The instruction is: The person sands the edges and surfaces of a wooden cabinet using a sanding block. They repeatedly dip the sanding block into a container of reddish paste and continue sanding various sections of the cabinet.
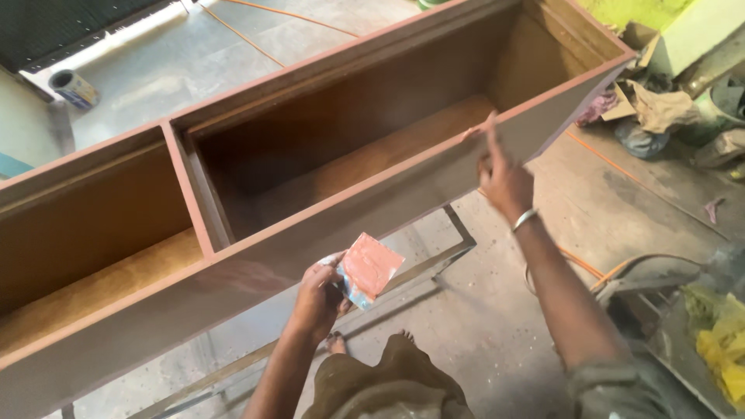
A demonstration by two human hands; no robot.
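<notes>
A dusty grey concrete floor [481,326] is seen, crossed by orange cables [256,46]. A small tin can [75,88] is set at upper left, where daylight falls. Crumpled rags and cardboard [660,105] are heaped at right beside a yellow-green wall [628,12].

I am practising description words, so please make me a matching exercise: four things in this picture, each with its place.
Things:
1. folded reddish sandpaper sheet
2. right hand
3. small paint tin
4. yellow plastic bag

Places:
A. floor, top left
B. front edge of the long brown wooden cabinet
C. in the left hand
D. lower right corner

Pairs: 1-C, 2-B, 3-A, 4-D
</notes>
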